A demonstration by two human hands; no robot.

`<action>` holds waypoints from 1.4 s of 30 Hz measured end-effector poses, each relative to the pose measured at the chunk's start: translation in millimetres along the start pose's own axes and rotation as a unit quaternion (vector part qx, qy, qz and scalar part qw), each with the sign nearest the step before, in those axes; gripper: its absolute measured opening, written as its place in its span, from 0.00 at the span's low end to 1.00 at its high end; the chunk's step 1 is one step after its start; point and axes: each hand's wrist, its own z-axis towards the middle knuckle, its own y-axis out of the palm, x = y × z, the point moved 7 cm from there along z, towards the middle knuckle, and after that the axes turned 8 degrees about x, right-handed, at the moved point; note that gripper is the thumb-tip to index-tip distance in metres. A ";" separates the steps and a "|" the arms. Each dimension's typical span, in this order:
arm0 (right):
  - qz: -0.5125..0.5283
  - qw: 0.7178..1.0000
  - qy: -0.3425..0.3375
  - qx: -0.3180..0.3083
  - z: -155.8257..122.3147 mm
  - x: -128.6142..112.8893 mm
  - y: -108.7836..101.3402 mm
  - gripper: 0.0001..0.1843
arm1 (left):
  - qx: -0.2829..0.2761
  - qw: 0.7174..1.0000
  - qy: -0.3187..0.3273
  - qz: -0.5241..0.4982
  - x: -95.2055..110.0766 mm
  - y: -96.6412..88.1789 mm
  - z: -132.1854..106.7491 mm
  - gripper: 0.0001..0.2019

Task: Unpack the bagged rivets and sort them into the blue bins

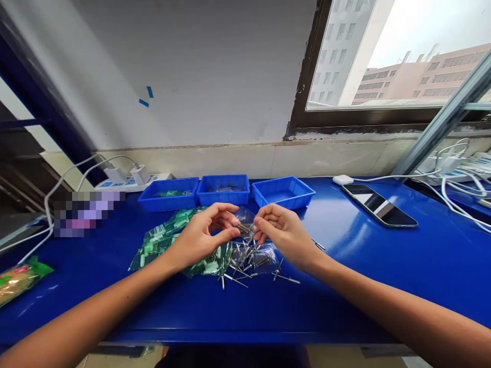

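Observation:
Both hands meet over the loose hardware, with a small clear plastic bag (245, 228) of brownish metal pieces between them. My left hand (209, 232) has its fingertips and thumb curled at the bag's left end. At the right edge, my right hand (284, 235) pinches the plastic between thumb and fingers. Beneath lie loose pop rivets (240, 271), scattered and overlapping. A second clear bag (265, 258) with similar pieces rests among them. Green-tinted plastic bags (157, 243) holding pale plastic parts spread under and left of my left hand, which partly hides them.
Along the wall stand a left blue bin (169, 205) with green bags inside, a middle blue bin (223, 198) with clear bags, and a right blue bin (284, 203). A phone (379, 204), white charging case (342, 180), power strip (157, 179) and snack packet (23, 280) lie around.

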 end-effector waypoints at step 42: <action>-0.221 0.936 -0.273 0.032 -22.4 -37.7 3.4 0.05 | 0.054 0.981 0.104 0.156 19.7 0.6 -8.4 0.05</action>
